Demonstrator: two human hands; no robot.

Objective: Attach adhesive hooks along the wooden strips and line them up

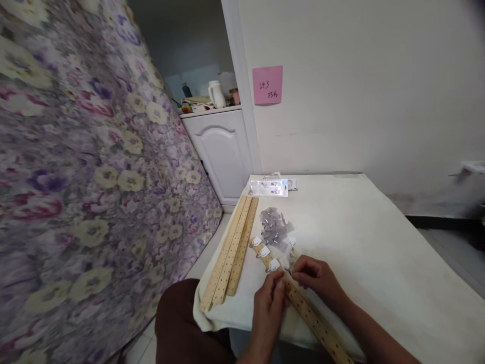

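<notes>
Clear plastic pack [267,188] at table's [364,232] far edge, small metal pieces inside. Perforated strip [317,325] lies diagonally under the hands. Left hand [268,298] curled narrow against it, grip unclear. Right hand [312,273] pinches a small piece [290,273], too tiny to identify.

The long wooden strip [312,319] at the near edge of the cream cloth-covered counter [364,237] is tan with dark dots, the hanging fabric curtain [94,177] purple-pink-cream floral.
</notes>
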